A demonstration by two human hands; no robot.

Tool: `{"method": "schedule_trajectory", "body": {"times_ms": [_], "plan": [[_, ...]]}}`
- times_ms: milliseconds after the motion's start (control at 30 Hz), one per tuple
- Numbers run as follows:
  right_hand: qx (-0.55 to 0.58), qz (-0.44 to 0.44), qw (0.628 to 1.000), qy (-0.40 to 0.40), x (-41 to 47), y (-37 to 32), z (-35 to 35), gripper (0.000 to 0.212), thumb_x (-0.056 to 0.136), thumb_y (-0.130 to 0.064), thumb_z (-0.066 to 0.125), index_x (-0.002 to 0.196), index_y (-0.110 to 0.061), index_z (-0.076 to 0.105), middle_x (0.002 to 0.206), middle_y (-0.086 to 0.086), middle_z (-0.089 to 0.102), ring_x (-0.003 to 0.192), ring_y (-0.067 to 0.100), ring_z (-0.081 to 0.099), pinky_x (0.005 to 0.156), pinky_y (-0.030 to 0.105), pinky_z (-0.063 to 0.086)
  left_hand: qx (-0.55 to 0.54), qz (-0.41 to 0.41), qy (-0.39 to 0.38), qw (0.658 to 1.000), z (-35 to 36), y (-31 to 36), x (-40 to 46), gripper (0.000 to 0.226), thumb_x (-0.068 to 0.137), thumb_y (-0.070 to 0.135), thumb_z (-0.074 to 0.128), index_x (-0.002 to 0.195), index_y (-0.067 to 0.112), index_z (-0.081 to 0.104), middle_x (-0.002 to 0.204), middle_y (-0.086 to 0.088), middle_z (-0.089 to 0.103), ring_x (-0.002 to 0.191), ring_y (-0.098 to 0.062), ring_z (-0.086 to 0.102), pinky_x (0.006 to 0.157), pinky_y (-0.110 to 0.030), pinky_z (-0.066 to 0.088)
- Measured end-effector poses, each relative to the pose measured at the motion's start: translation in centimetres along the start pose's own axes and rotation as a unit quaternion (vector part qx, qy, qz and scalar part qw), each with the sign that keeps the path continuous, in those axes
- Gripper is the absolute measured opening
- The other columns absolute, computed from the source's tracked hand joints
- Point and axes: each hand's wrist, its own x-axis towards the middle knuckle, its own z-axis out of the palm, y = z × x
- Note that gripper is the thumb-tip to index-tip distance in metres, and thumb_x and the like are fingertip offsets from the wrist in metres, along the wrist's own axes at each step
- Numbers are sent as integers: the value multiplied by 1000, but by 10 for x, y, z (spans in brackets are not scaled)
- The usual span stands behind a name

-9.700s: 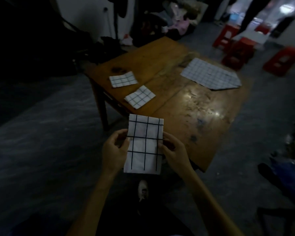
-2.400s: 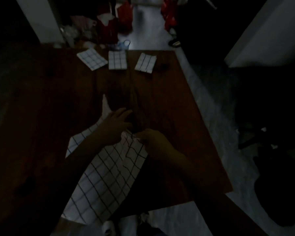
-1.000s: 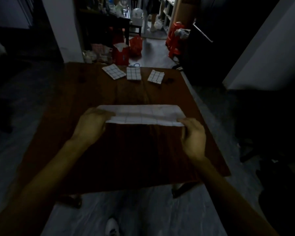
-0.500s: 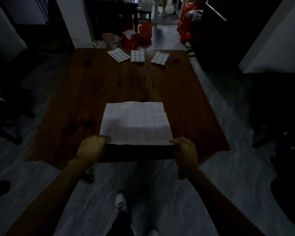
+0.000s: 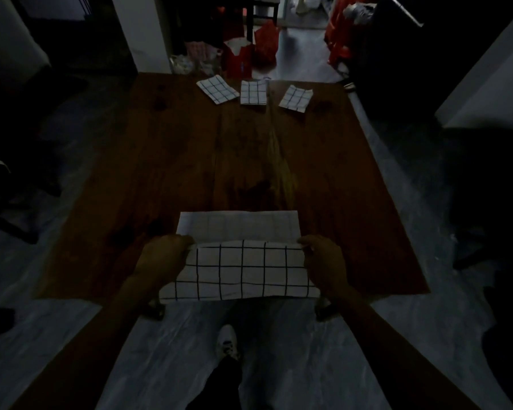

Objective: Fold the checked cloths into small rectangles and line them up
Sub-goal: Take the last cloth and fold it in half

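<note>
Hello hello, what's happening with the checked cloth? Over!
Left hand and right hand pinching checked cloth, near edge lifted. Three folded cloths lined up far side. Table path clear.

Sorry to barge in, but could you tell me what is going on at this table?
A person is folding a checked cloth at the near edge of a wooden table. The left hand and right hand each pinch a corner of the near edge, lifted and turned over toward the far side. Three folded cloths already lie in a row at the far edge.
</note>
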Motion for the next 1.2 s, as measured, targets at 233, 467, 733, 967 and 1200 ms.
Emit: {"method": "schedule_trajectory", "body": {"times_ms": [233,467,733,967,1200], "plan": [[-9,26,1000,-14,77,4,27,23,84,4,61,104,-4,68,100,14,70,90,27,66,82,34,51,-52,22,-5,998,12,-28,92,20,96,17,47,106,13,65,106,-6,66,92,-20,61,73,-21,40],[-58,85,992,-67,120,16,64,30,90,-13,59,120,-13,60,116,9,64,106,25,60,91,39,48,-39,68,45,996,32,-36,153,2,81,7,68,82,6,70,76,-12,68,67,-27,63,60,-32,50],[-76,40,995,-56,91,-19,98,53,85,-19,66,134,-14,47,144,16,41,133,31,38,107,47,36,-69,60,64,994,64,7,139,53,80,13,69,129,4,52,128,-26,52,119,-41,49,98,-52,40],[-74,-54,986,-138,34,-26,127,46,91,-36,40,132,-15,43,140,19,46,132,35,41,105,52,33,-81,34,-7,996,124,22,88,70,94,59,9,144,15,30,151,-21,23,139,-34,22,110,-53,21],[-109,-84,970,-201,8,1,135,61,98,-53,16,147,-18,27,155,18,20,143,32,10,114,51,6,-62,-30,9,998,148,13,53,66,93,58,15,147,20,23,155,-19,12,143,-32,8,114,-44,-3]]}}
